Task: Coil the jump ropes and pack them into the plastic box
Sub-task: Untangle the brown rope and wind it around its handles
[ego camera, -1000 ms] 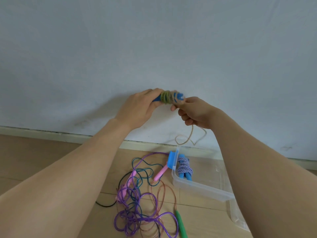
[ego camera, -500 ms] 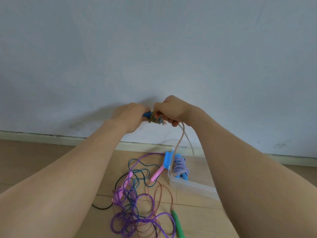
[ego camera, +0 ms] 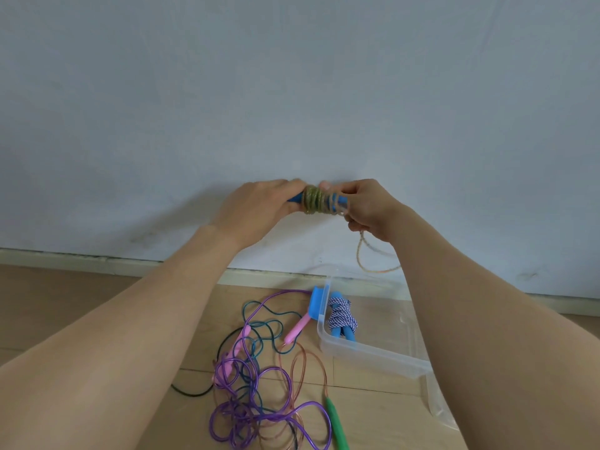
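left hand [ego camera: 256, 207] gripped blue handles wound with greenish-tan cord [ego camera: 316, 203], right hand [ego camera: 365, 206] pinched its loose end, clear plastic box [ego camera: 373, 352] below

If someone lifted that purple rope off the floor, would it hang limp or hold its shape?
Probably floppy yet springy: the purple rope lies in loose rounded loops. It would likely snag, being tangled with the teal rope. Glossy, perhaps slippery.

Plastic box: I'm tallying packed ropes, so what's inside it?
One coiled blue-and-white rope with blue handles lies at the box's left end. Nothing else shows. The right forearm hides its right part.
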